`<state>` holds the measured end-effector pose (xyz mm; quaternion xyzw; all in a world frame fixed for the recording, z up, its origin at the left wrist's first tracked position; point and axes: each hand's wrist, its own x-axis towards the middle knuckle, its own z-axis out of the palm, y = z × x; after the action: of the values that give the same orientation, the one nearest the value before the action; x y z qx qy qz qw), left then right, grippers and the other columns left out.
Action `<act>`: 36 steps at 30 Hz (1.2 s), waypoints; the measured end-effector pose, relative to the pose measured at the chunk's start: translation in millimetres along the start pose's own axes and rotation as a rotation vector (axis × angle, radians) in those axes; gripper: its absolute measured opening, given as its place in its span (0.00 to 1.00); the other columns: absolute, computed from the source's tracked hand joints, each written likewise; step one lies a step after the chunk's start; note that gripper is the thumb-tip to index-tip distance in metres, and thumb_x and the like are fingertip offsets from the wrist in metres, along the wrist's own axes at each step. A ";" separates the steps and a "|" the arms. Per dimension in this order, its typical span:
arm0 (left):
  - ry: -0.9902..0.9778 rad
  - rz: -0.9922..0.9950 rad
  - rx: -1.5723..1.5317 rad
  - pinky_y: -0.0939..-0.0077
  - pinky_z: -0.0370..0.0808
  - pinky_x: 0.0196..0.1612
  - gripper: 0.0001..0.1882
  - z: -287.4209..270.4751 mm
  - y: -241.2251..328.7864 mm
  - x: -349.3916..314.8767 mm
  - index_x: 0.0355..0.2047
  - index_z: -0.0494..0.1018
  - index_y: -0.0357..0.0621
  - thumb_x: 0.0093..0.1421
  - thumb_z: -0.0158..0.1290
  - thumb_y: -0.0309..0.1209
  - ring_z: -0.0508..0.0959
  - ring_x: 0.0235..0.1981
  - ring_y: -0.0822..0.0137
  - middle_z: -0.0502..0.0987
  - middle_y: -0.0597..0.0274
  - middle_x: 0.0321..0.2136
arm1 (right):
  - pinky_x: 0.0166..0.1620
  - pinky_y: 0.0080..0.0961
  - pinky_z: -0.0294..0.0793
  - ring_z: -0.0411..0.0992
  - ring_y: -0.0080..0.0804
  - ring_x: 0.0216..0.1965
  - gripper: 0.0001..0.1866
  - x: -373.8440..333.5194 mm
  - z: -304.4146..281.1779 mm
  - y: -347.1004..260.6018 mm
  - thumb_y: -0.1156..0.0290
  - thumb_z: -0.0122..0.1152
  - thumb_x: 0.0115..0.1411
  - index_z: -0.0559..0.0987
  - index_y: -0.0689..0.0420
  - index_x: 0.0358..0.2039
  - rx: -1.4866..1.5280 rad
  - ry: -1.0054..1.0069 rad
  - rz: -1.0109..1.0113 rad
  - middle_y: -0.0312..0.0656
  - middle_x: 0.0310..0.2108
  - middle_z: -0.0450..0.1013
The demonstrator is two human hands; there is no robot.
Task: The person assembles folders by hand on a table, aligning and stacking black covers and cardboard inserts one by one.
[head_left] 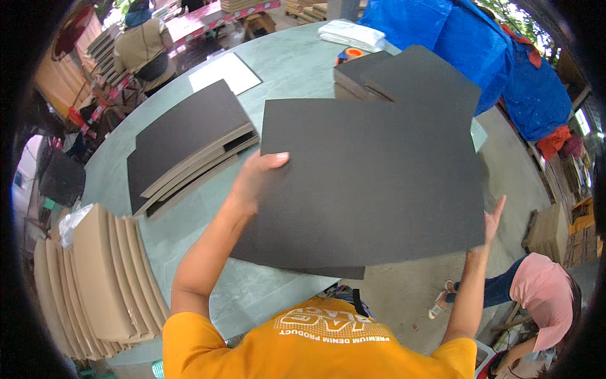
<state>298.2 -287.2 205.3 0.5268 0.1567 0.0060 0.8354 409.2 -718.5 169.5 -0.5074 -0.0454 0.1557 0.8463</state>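
A large black board (372, 183) is held up in front of me, over the table's near edge. My left hand (255, 177) grips its left side, thumb on the top face and the other fingers hidden beneath. At the opposite edge, my right hand (493, 222) supports it with a digit stretched out past the side; its remaining fingers are hidden. Part of another dark board (334, 272) shows under the near edge. To the left lies a stack of black boards (192, 136) with grey-brown edges. Beyond the held board is another black stack (429, 76).
The pale green table (284, 60) carries a white sheet (225, 72), a folded white bundle (351, 35) and a tape roll (353, 54). Brown cardboard (104, 278) stands at the left. Blue tarpaulin (442, 38) covers something far right. A person in pink (546, 290) bends at the right; another (142, 47) sits far left.
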 end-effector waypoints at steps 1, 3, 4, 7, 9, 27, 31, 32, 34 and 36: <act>0.105 0.029 0.048 0.66 0.70 0.43 0.33 -20.9 -2.0 -5.4 0.50 0.61 0.32 0.44 0.56 0.35 0.72 0.41 0.59 0.70 0.49 0.39 | 0.49 0.38 0.65 0.66 0.44 0.46 0.36 -12.3 9.9 4.7 0.48 0.52 0.53 0.63 0.65 0.51 -0.355 0.075 0.052 0.53 0.45 0.67; 0.128 0.047 0.116 0.67 0.70 0.43 0.31 -56.6 -3.3 -19.6 0.50 0.62 0.34 0.46 0.55 0.34 0.73 0.39 0.60 0.71 0.51 0.38 | 0.47 0.36 0.66 0.67 0.41 0.44 0.38 -29.9 41.8 16.2 0.51 0.59 0.49 0.63 0.69 0.51 -0.666 0.186 0.147 0.53 0.43 0.68; 0.132 0.047 0.147 0.68 0.70 0.43 0.30 -73.0 -6.6 -24.6 0.50 0.63 0.35 0.47 0.55 0.33 0.74 0.38 0.61 0.72 0.52 0.38 | 0.45 0.35 0.67 0.67 0.40 0.43 0.36 -44.2 86.7 32.5 0.53 0.61 0.48 0.64 0.69 0.49 -0.622 0.228 0.200 0.52 0.42 0.68; 0.126 -0.075 0.207 0.71 0.70 0.43 0.28 -107.5 -9.5 -33.2 0.50 0.63 0.35 0.49 0.54 0.35 0.74 0.37 0.61 0.72 0.52 0.39 | 0.39 0.33 0.69 0.69 0.37 0.38 0.36 -54.9 108.8 77.1 0.53 0.62 0.47 0.67 0.69 0.47 -0.543 0.225 0.333 0.51 0.38 0.70; 0.122 -0.118 0.566 0.69 0.70 0.44 0.30 -135.6 -19.9 -23.7 0.50 0.63 0.33 0.50 0.55 0.38 0.74 0.37 0.59 0.72 0.49 0.40 | 0.35 0.31 0.71 0.70 0.37 0.34 0.37 -46.5 101.7 108.6 0.49 0.61 0.47 0.67 0.70 0.45 -0.704 0.105 0.415 0.51 0.35 0.70; 0.339 -0.202 0.339 0.68 0.68 0.46 0.40 -115.7 -119.6 -19.6 0.45 0.66 0.26 0.45 0.59 0.52 0.73 0.43 0.55 0.73 0.44 0.39 | 0.50 0.34 0.64 0.64 0.46 0.50 0.53 -71.0 62.2 166.3 0.40 0.60 0.45 0.55 0.78 0.53 -0.787 0.421 0.448 0.64 0.49 0.61; 0.246 0.121 0.244 0.68 0.66 0.48 0.42 -121.2 -89.1 -53.6 0.50 0.62 0.32 0.43 0.62 0.51 0.70 0.46 0.59 0.70 0.49 0.44 | 0.53 0.33 0.61 0.61 0.44 0.53 0.49 -86.3 66.8 161.3 0.45 0.60 0.48 0.55 0.74 0.54 -0.767 0.669 0.191 0.60 0.52 0.59; 0.235 0.197 0.242 0.69 0.65 0.49 0.43 -126.6 -86.2 -64.8 0.50 0.62 0.33 0.43 0.62 0.51 0.69 0.46 0.60 0.69 0.50 0.45 | 0.55 0.34 0.58 0.60 0.43 0.53 0.44 -94.9 64.8 156.0 0.49 0.57 0.52 0.54 0.71 0.55 -0.655 0.532 0.059 0.56 0.53 0.58; 0.223 0.344 0.196 0.70 0.63 0.50 0.45 -138.2 -85.5 -85.4 0.52 0.60 0.34 0.41 0.64 0.49 0.68 0.47 0.61 0.69 0.53 0.44 | 0.55 0.35 0.58 0.61 0.40 0.52 0.40 -103.8 34.3 158.5 0.51 0.57 0.52 0.56 0.66 0.55 -0.553 0.423 -0.075 0.51 0.52 0.59; 0.239 0.314 0.365 0.69 0.63 0.51 0.44 -142.4 -83.4 -111.5 0.52 0.59 0.36 0.40 0.64 0.48 0.68 0.48 0.62 0.69 0.56 0.46 | 0.57 0.36 0.55 0.57 0.40 0.55 0.49 -101.5 38.6 151.9 0.41 0.60 0.43 0.56 0.63 0.57 -0.249 0.120 -0.124 0.50 0.55 0.58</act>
<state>141.0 -218.7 103.9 0.6823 0.1689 0.1693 0.6909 270.9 -651.1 63.7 -0.6132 -0.0451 0.0658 0.7859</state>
